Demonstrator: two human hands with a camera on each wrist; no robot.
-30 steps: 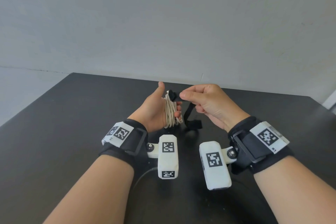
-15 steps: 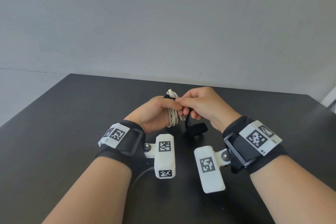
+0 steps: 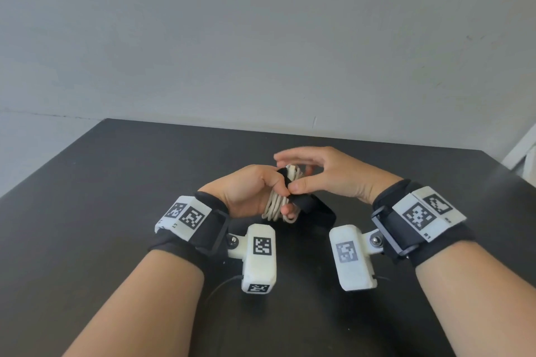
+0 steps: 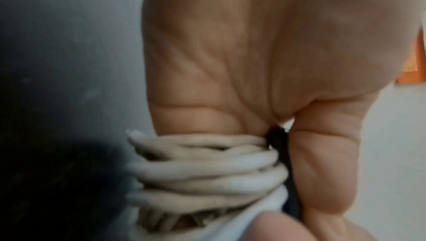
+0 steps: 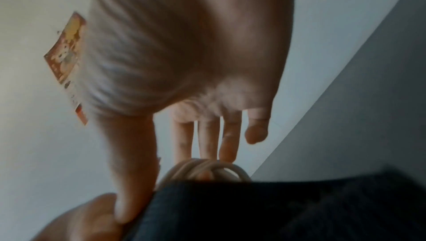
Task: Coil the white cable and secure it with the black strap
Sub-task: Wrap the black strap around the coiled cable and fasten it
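Centrally, over the dark table [image 3: 121, 188], both hands meeting, held above the surface. Left hand [image 3: 246, 194] curled around the coiled white cable [image 3: 275, 206], several loops bunched together and gripped in the fist; thumb pressing down on the black strap [image 3: 301, 201] where it crosses the bundle. From the left wrist view, same grip confirmed: cable [image 4: 207, 170] loops stacked tight against the palm [image 4: 230, 62], a sliver of strap [image 4: 279, 144] wedged between loops and thumb.

Right hand [image 3: 327, 174] at 3 o'clock of the coil, fingers mostly straight and spread, not wrapped around anything; thumb tip touching the strap just at the left thumb, fingers reaching over the top of the coil toward 12 o'clock. Right wrist view: 4 fingers [image 5: 228, 143] extended, tips near or brushing the top loops of the cable [image 5: 207, 169], thumb lying along the wide dark strap [image 5: 276, 208] that fills the lower frame. Whether the fingertips truly touch the cable: cannot tell.

Loose end of the strap trailing off the coil toward 4 o'clock, drooping toward the table. Strap not visibly closed around the bundle.

Wrist cameras [image 3: 259, 258] with printed markers strapped below both hands. Plain grey wall [image 3: 261, 38] at 12 o'clock.
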